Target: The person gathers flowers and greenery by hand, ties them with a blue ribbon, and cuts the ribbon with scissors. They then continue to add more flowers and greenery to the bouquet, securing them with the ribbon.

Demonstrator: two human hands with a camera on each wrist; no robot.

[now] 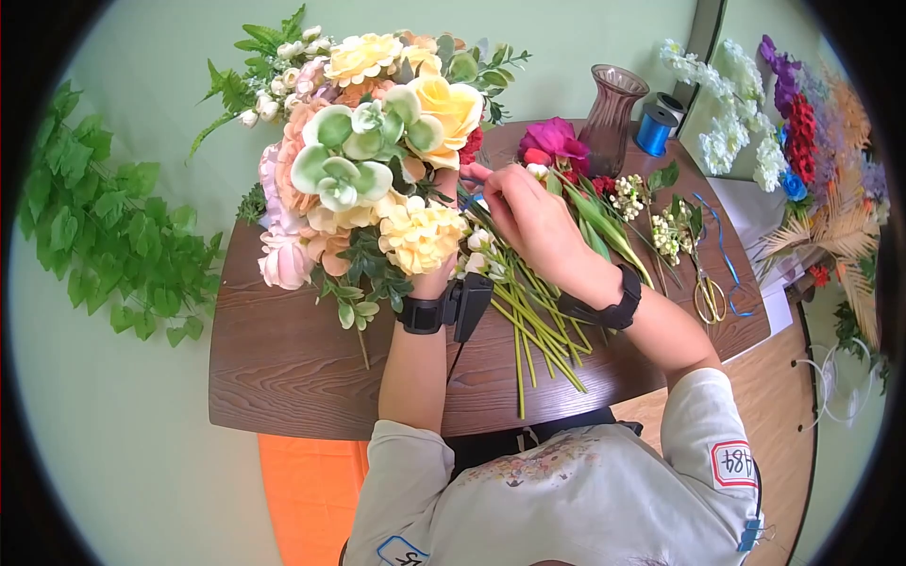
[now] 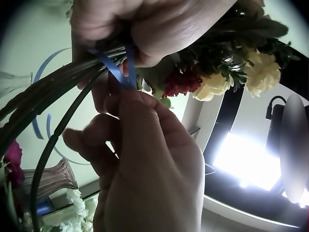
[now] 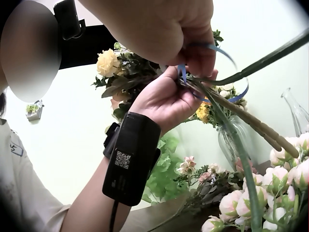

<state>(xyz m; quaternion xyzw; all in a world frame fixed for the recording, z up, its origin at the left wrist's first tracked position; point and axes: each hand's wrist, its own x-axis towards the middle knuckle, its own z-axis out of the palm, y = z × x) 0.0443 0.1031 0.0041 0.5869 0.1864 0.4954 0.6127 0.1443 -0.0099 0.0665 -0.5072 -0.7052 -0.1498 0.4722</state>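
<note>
A large bouquet (image 1: 363,165) of yellow, peach and pink artificial flowers with green succulents is held up over the table's left part. My left hand (image 3: 166,101) grips its stems (image 2: 53,82) just below the blooms; in the head view the flowers hide most of this hand. A thin blue ribbon (image 2: 112,70) passes round the stems at the grip. My right hand (image 1: 533,217) is close beside the left, and its thumb and fingertips pinch the ribbon. A loop of ribbon curves out past the stems in the right wrist view.
On the wooden table (image 1: 293,377) lie loose green stems (image 1: 533,330), a magenta flower (image 1: 555,141), white berry sprigs (image 1: 672,231) and gold-handled scissors (image 1: 710,297). A purple glass vase (image 1: 612,123) and a blue ribbon spool (image 1: 654,130) stand at the back. Leafy vines (image 1: 123,236) hang at left.
</note>
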